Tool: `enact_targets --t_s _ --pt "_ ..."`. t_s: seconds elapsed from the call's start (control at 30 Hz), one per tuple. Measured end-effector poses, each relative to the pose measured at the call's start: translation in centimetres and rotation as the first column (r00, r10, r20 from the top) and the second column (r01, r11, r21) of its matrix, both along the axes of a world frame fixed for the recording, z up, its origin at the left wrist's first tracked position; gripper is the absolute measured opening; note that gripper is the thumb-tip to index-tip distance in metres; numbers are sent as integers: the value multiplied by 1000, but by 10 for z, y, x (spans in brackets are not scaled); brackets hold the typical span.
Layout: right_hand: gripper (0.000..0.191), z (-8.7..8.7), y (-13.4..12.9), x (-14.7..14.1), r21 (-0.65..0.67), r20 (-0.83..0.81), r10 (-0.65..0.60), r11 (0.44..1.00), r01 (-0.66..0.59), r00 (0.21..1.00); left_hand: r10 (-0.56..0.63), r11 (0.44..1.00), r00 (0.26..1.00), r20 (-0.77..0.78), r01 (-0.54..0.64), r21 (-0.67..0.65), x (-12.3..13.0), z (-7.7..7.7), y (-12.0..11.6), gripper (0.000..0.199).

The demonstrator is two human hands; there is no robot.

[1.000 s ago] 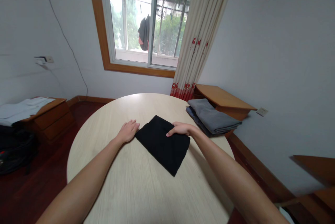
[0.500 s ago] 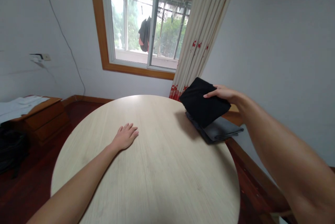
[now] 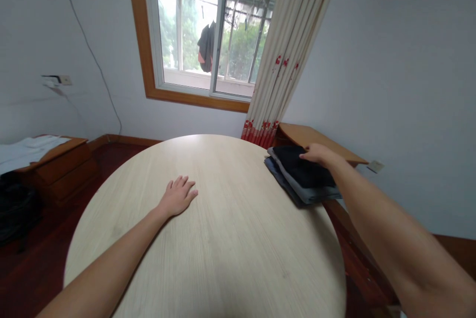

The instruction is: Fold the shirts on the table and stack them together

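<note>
My left hand [image 3: 177, 196] lies flat on the round wooden table [image 3: 230, 248], fingers spread, holding nothing. At the table's right edge, my right hand [image 3: 316, 153] has its thumb and fingers on a folded black garment [image 3: 288, 160]. That garment rests on top of a stack of folded clothes, with a grey garment [image 3: 316, 194] beneath it and a dark one [image 3: 282, 185] at the bottom. Part of the black garment is hidden behind my right hand and forearm. The stack hangs slightly past the table's rim.
A brown wooden desk [image 3: 316, 138] stands behind the stack, against the right wall. The patterned curtain [image 3: 275, 70] hangs beside the window. On the left are a low wooden cabinet [image 3: 70, 172] with white sheets [image 3: 31, 152] and a black bag [image 3: 17, 206].
My right hand has lowered the black garment from above the stack onto the grey one, uncovering the desk behind. My left hand has stayed on the table.
</note>
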State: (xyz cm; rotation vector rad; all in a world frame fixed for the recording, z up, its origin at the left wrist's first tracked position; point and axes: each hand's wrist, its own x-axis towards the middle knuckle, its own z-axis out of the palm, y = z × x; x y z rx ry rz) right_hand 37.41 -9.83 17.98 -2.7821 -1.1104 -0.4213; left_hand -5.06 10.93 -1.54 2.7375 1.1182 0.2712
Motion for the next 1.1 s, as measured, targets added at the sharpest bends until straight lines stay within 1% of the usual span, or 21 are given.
enact_targets --t_s 0.03,0.07,0.1,0.17,0.23,0.3,0.33,0.37,0.43,0.5,0.57,0.63,0.77,1.1 --pt "31 -10 6 -20 -18 -4 24 1000 -24 1000 0 1000 1000 -1 0 8 0 -1 0 57" --pt "38 -21 12 -43 -24 28 65 998 -64 997 2 1000 1000 -3 -2 13 1 -1 -1 57" --pt "42 -34 18 -69 -27 26 144 989 -143 989 8 1000 1000 -5 -7 13 2 0 -2 57" --pt "45 -63 25 -125 -13 -69 300 954 -301 952 18 1000 1000 2 -18 2 7 4 -8 57" --pt "49 -94 30 -176 11 -198 404 912 -410 893 4 1000 1000 31 -3 -13 16 10 -18 56" --pt "56 -122 33 -214 29 -277 473 874 -485 837 -43 999 997 66 44 -8 28 17 -32 55" --pt "58 -133 35 -227 34 -292 497 860 -510 817 -69 998 995 74 69 2 34 20 -38 55" --pt "58 -144 37 -236 48 -297 503 857 -514 812 -86 996 994 73 85 15 40 22 -45 56" --pt "59 -159 41 -244 71 -299 491 866 -494 818 -97 994 994 46 94 47 50 22 -55 58" --pt "60 -171 44 -242 77 -318 457 886 -458 831 -71 995 997 -1 71 63 55 18 -61 59" --pt "62 -179 45 -238 72 -344 435 896 -438 832 -46 997 998 -39 48 59 57 11 -63 60" --pt "62 -184 45 -234 73 -346 439 894 -443 829 -39 998 998 -48 41 51 56 4 -62 62" --pt "62 -189 45 -232 87 -324 449 890 -447 832 -49 997 998 -44 51 58 54 -1 -59 62" --pt "63 -190 47 -232 74 -321 442 894 -443 838 -48 998 998 -28 49 40 52 1 -60 64"
